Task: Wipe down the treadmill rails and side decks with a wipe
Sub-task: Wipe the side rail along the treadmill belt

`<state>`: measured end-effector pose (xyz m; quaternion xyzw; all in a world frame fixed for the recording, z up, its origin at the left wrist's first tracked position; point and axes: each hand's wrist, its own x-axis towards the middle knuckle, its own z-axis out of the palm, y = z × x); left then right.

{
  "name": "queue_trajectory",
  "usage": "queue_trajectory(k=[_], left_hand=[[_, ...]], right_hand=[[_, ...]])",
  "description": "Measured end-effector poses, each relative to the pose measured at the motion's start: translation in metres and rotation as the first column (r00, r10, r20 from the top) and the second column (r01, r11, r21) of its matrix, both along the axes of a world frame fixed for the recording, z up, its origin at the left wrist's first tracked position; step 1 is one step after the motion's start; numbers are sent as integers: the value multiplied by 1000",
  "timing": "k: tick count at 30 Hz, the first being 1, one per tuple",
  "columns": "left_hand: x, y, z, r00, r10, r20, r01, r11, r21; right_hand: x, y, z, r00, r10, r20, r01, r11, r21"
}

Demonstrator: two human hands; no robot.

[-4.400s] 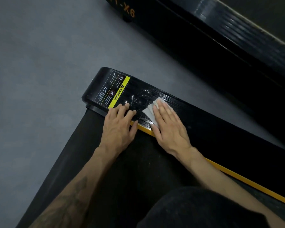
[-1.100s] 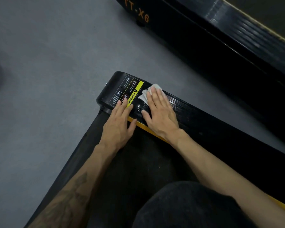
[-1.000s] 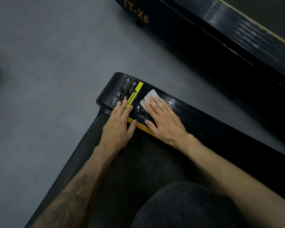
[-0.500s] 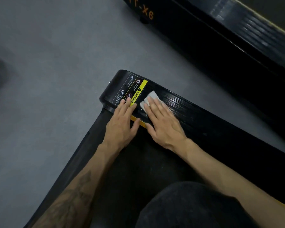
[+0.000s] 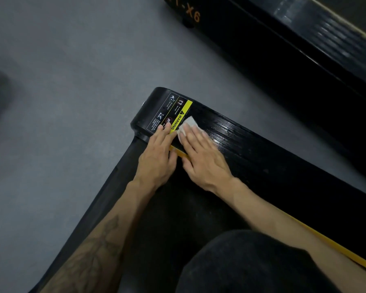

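Right hand (image 5: 203, 159) slid wipe (image 5: 186, 126) against warning label (image 5: 171, 115).

I see the right hand (image 5: 205, 159) flat on the black side deck (image 5: 262, 151), its straight fingers pressing a white wipe (image 5: 187, 125) that pokes out just past the fingertips, against the yellow warning label (image 5: 179, 117). Just beside it the left hand (image 5: 157, 158) lies flat, fingertips on that label, thumb by the yellow strip (image 5: 179, 152) edging the belt (image 5: 178, 212).
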<state>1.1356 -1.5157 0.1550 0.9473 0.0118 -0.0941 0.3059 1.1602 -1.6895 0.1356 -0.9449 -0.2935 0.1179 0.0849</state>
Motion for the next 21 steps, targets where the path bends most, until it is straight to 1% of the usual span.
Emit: queue_trajectory(k=[2,4,6,10,12,13,15,18,20,21], left_hand=[[1,2,1,1000,-1,-8,1,1000,-5],[2,3,2,1000,-1,-13,1,1000,-2],[1,2,3,1000,2,-14,-2,1000,0],[1,0,4,1000,9,-17,-10,1000,-6],[1,1,4,1000,-1,-19,1,1000,-7],[1,2,4,1000,-8,-21,7,1000,-13],[1,4,4,1000,-16,-24,15,1000,-26],[1,7,3,1000,-22,-17,21,999,-29],[2,8,3,999,-27,-19,26,999,-31],[2,8,3,999,-29,-22,28,999,-32]], right_hand=[[-10,-24,0,995,100,-6,-100,995,4],[-12,-46,1,990,137,17,-136,990,-32],[-7,-50,0,996,78,30,-77,996,-34],[7,-5,2,993,-115,3,115,993,9],[6,13,0,991,-134,-14,134,991,-2],[2,16,0,994,-109,-16,109,994,-10],[-9,9,0,1000,-7,-22,7,1000,-5],[-19,-21,1,990,139,-10,-139,990,9],[-17,-38,1,986,165,24,-165,986,-30],[-14,-41,2,990,140,35,-139,990,-34]])
